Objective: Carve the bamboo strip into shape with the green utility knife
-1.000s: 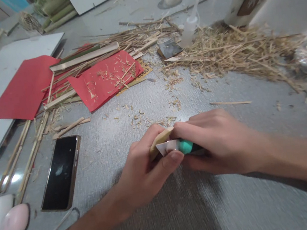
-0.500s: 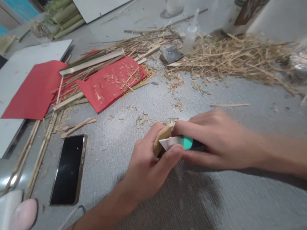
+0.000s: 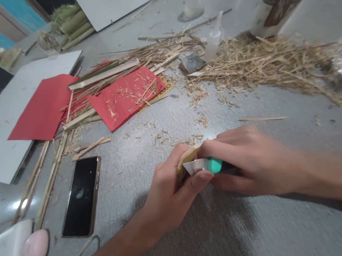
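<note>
Tan bamboo piece [image 3: 187, 160] is staying pinched in the left hand [image 3: 169, 194] low over the grey table [image 3: 208, 235] — right hand [image 3: 249, 163] keeping its closed grip on the teal-handled knife [image 3: 212, 165], blade pressed against it — nothing shifting, carving continuing.

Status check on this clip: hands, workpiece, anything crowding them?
Left hand grips bamboo piece. Right hand holds teal-handled knife against it. Phone lies left, apart.

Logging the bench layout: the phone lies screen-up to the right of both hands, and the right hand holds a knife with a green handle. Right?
Not quite. The head view shows the phone screen-up to the left of both hands. The right hand does hold the green-handled knife, against the bamboo piece in the left hand.
</note>
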